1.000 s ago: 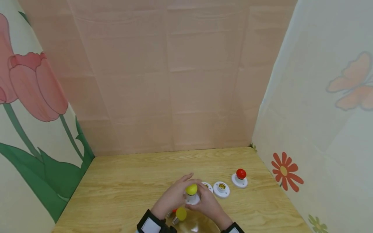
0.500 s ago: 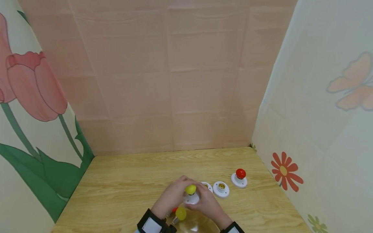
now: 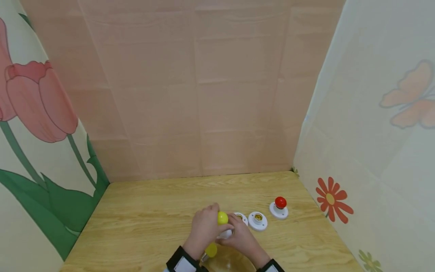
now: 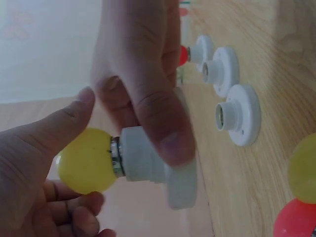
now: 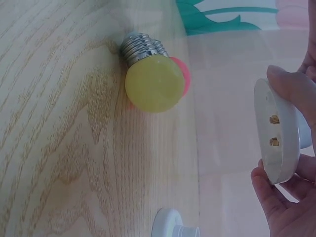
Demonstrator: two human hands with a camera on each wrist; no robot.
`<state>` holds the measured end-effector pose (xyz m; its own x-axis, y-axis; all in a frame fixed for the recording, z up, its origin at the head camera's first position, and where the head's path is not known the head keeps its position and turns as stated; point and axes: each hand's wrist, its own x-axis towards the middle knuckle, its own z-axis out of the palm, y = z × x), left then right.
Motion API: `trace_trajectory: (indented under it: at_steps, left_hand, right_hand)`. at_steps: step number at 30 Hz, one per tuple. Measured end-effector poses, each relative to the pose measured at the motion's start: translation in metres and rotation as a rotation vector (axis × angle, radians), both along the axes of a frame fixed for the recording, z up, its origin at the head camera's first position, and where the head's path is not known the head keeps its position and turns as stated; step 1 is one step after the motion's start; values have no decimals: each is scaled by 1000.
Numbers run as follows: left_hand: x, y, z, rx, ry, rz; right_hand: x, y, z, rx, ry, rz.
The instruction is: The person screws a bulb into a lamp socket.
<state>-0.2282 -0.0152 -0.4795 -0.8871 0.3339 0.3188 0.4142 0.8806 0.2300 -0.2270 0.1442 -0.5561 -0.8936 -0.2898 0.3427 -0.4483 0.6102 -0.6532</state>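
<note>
My left hand (image 3: 205,226) holds a round yellow light bulb (image 4: 85,160), thumb on one side and curled fingers on the other. The bulb's metal screw end sits in the mouth of a white lamp socket (image 4: 139,154), with a band of thread showing. My right hand (image 3: 242,237) grips that socket by its round base, thumb across it. In the right wrist view, the base's underside with two brass screws faces the camera. Both hands are close together above the table, and their fingers partly hide the socket in the head view.
Two white sockets without bulbs (image 3: 258,221) (image 4: 242,114) stand right of my hands, beside another socket holding a red bulb (image 3: 280,203). A loose yellow bulb (image 5: 154,84) and a loose red bulb (image 4: 295,218) lie on the wooden table (image 3: 153,215) near my left wrist. Printed cloth walls surround it.
My left hand has turned about the yellow bulb, its thumb swinging round to the near side. The left wrist has shifted right, covering the loose red bulb in the head view. My right hand stays put.
</note>
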Motion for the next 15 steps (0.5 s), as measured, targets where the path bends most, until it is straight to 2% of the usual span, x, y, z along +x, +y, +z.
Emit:
trace_trajectory:
  at_steps: [5,9,12,15]
  left_hand:
    - [-1,4,-5,-34,9,75]
    - [-2,3,-6,-26,1,78]
    - [-3,-1,-5,77,-80,42]
    - [-6,-7,-3,217,-191,-75]
  right_hand:
    - [0,-1,0,-1,23,8]
    - [1,-1,0,-13,32,11]
    - [2,-1,0,-13,49,20]
    - [2,-2,0,5,14,3]
